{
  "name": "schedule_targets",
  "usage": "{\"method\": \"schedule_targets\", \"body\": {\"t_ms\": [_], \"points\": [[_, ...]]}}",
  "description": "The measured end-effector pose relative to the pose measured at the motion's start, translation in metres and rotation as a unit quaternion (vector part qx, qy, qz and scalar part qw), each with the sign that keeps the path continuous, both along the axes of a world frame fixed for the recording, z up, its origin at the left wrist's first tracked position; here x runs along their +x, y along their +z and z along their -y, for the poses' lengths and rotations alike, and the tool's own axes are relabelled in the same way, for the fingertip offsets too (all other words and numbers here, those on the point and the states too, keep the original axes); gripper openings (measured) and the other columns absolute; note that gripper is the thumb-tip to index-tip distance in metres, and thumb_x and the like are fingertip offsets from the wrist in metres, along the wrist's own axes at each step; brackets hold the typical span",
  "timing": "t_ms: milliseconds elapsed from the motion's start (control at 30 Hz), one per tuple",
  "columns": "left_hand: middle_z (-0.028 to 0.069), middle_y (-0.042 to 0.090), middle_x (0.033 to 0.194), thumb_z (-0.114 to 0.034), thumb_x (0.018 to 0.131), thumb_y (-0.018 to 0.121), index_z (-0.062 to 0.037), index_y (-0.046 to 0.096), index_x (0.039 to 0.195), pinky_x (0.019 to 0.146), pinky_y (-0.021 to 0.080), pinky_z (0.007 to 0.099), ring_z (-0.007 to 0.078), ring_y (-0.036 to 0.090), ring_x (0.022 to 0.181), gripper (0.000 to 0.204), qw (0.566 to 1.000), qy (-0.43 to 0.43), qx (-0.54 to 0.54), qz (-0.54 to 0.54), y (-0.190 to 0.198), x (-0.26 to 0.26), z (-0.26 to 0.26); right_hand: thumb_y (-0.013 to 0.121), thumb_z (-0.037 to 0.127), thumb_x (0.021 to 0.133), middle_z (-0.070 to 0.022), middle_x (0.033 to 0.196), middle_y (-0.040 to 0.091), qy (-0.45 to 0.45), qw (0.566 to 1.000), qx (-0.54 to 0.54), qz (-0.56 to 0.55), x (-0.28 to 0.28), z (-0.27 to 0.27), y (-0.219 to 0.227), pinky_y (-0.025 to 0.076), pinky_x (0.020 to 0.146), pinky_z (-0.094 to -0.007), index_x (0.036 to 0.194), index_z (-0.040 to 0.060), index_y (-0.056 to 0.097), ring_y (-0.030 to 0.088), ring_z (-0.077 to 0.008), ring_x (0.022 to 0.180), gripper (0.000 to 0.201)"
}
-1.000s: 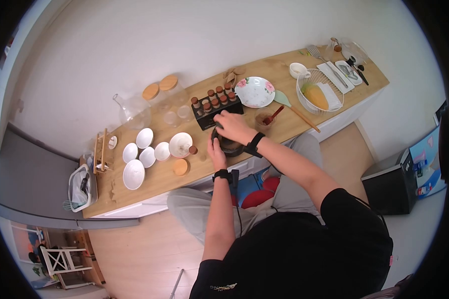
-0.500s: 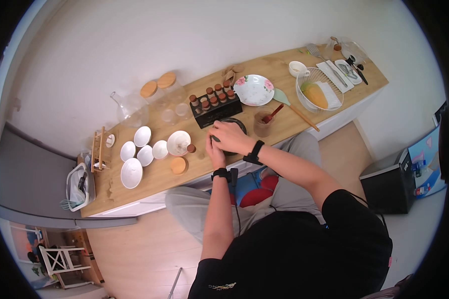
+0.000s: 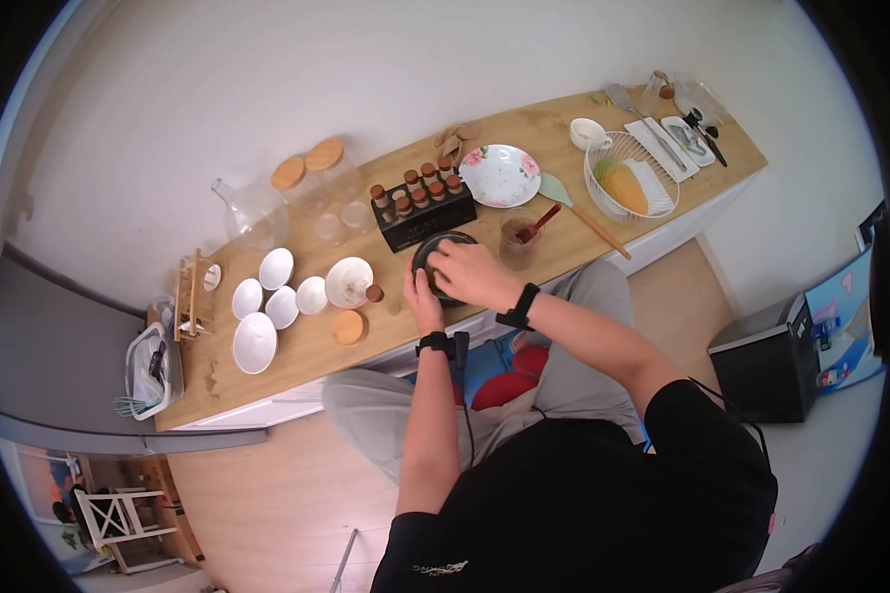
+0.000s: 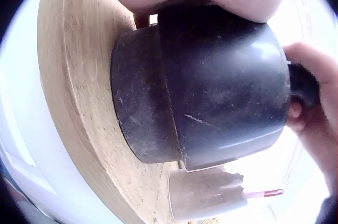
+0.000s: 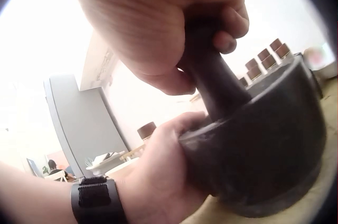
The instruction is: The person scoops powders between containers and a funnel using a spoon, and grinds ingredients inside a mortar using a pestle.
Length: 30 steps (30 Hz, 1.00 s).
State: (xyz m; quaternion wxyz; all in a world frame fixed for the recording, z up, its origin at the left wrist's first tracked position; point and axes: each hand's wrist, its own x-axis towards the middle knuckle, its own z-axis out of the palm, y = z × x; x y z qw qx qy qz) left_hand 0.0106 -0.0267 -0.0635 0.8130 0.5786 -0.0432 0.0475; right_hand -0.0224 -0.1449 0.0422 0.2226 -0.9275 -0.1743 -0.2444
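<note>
A black mortar (image 5: 269, 145) stands on the wooden counter, close to its front edge. My left hand (image 3: 425, 304) holds it from the left side, with the thumb at the rim in the right wrist view. My right hand (image 3: 480, 275) grips a dark pestle (image 5: 216, 81) by its upper part, and the pestle leans inside the bowl. Its lower end is hidden behind the mortar wall. Right of the mortar is a clear plastic cup (image 3: 516, 254) with a red-handled brush (image 3: 540, 222) in it.
Behind the mortar stands a black rack (image 3: 430, 224) of cork-topped bottles. White bowls (image 3: 256, 343) and a wooden lid (image 3: 349, 327) lie to the left. A floral plate (image 3: 499, 176), a wooden-handled spatula (image 3: 598, 227) and a wire basket (image 3: 674, 203) are to the right.
My right hand has travelled with the pestle from the mortar's far left side toward me, then to the right. My left hand keeps its hold on the mortar.
</note>
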Motion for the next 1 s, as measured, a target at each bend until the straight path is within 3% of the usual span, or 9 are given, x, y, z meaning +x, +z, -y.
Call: {"method": "schedule_targets", "body": {"t_ms": [100,267,433,600,767,900,1000], "points": [[0.0129,0.057,0.128,-0.017,0.100,0.046,0.0063,0.049,0.133,0.096,0.043,0.0301,0.0189,0.055,0.112,0.041,0.999,0.003,-0.032,-0.031,-0.009,0.003,-0.001,0.066,0.018,0.077,-0.0125,0.086,0.059,0.049,0.998,0.018,0.021,0.026,-0.018,0.000,0.052,0.063,-0.0424,0.088,0.0062,0.061,0.064,-0.0318,0.076,0.017],[0.0134,0.058,0.128,-0.016,0.100,0.047,0.0061,0.049,0.134,0.100,0.040,0.0304,0.0196,0.054,0.113,0.041,0.999,0.024,0.027,0.011,-0.004,0.003,-0.002,0.066,0.024,0.080,-0.0141,0.087,0.061,-0.068,0.997,0.007,-0.028,0.061,0.006,-0.007,0.054,0.066,-0.0450,0.092,0.0063,0.061,0.065,-0.0345,0.076,0.022],[0.0130,0.057,0.128,-0.017,0.100,0.046,0.0058,0.049,0.134,0.101,0.039,0.0301,0.0190,0.053,0.114,0.041,1.000,0.013,0.014,0.000,0.002,0.000,0.000,0.062,0.024,0.083,-0.0149,0.084,0.061,-0.115,0.991,-0.017,-0.070,0.030,0.041,-0.006,0.053,0.064,-0.0465,0.090,0.0052,0.060,0.065,-0.0356,0.073,0.020],[0.0127,0.058,0.127,-0.015,0.100,0.045,0.0056,0.050,0.133,0.100,0.040,0.0299,0.0194,0.054,0.113,0.040,1.000,0.017,0.009,0.001,-0.002,0.001,0.000,0.062,0.017,0.079,-0.0140,0.081,0.060,-0.036,0.999,-0.029,-0.020,0.001,0.014,0.005,0.052,0.061,-0.0443,0.084,0.0038,0.060,0.064,-0.0330,0.069,0.014],[0.0141,0.056,0.128,-0.016,0.100,0.046,0.0080,0.048,0.133,0.099,0.041,0.0292,0.0199,0.054,0.113,0.042,1.000,0.000,-0.030,0.004,-0.007,0.004,0.000,0.064,0.016,0.075,-0.0134,0.081,0.060,0.007,1.000,-0.012,0.025,0.029,-0.018,-0.002,0.053,0.061,-0.0417,0.084,0.0041,0.061,0.065,-0.0313,0.070,0.015],[0.0136,0.059,0.125,-0.015,0.100,0.045,0.0066,0.049,0.133,0.099,0.040,0.0309,0.0195,0.055,0.112,0.040,1.000,0.000,0.002,0.017,-0.007,0.004,-0.002,0.064,0.020,0.079,-0.0152,0.083,0.062,-0.092,0.996,0.012,-0.014,0.052,0.003,-0.007,0.054,0.064,-0.0447,0.089,0.0049,0.061,0.066,-0.0355,0.072,0.018],[0.0133,0.060,0.123,-0.015,0.100,0.045,0.0061,0.050,0.132,0.099,0.040,0.0307,0.0198,0.055,0.111,0.039,1.000,0.013,0.006,0.011,-0.002,0.002,0.001,0.064,0.020,0.080,-0.0152,0.083,0.062,-0.121,0.991,0.002,-0.059,0.036,0.030,-0.004,0.054,0.063,-0.0456,0.091,0.0051,0.060,0.066,-0.0359,0.073,0.019]]}}
